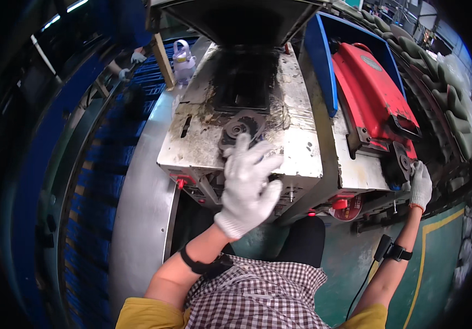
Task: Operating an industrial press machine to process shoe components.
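Observation:
My left hand (pixel 251 183), in a white knitted glove, reaches over the front of a worn white machine (pixel 299 140). Its fingers are spread, the fingertips at a dark flat part with a round hub (pixel 238 129). Whether they press on it is hard to tell. Farther right, my gloved right hand (pixel 421 186) has its fingers closed at the right edge of a similar dark part with a ring-shaped hub (pixel 397 164). That part is at the front of a red-covered machine (pixel 370 88), below its black handle. The fingertips there are partly hidden.
A raised black lid (pixel 230 22) stands over the white machine's dark recess (pixel 241 82). Red knobs (pixel 339 203) stick out in front. Left are a purple bottle (pixel 183 63), a metal ledge (pixel 137 219) and a blue slatted conveyor (pixel 96 192), with another person's gloved hand (pixel 138 57) beyond. Grey-green curved pieces (pixel 455 104) line the right.

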A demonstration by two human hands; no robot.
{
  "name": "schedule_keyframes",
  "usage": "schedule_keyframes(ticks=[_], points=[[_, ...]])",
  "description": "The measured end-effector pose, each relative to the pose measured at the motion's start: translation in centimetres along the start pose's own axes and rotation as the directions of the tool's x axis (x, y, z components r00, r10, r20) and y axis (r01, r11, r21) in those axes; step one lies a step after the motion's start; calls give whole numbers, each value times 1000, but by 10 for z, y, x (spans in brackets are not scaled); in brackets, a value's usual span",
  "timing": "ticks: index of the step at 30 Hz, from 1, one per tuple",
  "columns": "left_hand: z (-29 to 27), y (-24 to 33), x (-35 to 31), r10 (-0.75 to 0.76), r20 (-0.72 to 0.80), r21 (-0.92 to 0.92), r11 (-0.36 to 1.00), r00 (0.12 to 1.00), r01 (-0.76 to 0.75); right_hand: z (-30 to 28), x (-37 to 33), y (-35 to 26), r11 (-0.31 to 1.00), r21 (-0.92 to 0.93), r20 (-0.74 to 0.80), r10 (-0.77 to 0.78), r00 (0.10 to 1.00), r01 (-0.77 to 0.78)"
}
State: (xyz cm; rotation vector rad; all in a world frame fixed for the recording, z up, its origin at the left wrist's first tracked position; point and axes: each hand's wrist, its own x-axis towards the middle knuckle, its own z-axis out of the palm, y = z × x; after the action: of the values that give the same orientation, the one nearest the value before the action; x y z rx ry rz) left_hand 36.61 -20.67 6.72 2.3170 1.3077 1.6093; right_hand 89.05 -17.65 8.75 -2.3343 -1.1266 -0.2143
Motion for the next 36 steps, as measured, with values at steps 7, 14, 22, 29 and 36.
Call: schedule_keyframes(ticks=[7,14,22,29,36], points=[[-4,-7,10,105,-28,-9,994,994,-105,9,11,16,998,37,-1,-49,999,49],[-78,-52,-25,-231,-24,-233,947,973,219,14,23,41,978,127,-17,-163,986,164],[-108,-98,-87,-803,-192,-306,595,564,744,18,28,36,976,186,40,-127,991,117],[-101,-106,-105,-712,-11,585,565,702,582,21,37,54,967,222,35,-134,990,123],[-79,-126,-122,-693,-44,595,561,720,576,18,27,41,977,191,27,-106,994,99]])
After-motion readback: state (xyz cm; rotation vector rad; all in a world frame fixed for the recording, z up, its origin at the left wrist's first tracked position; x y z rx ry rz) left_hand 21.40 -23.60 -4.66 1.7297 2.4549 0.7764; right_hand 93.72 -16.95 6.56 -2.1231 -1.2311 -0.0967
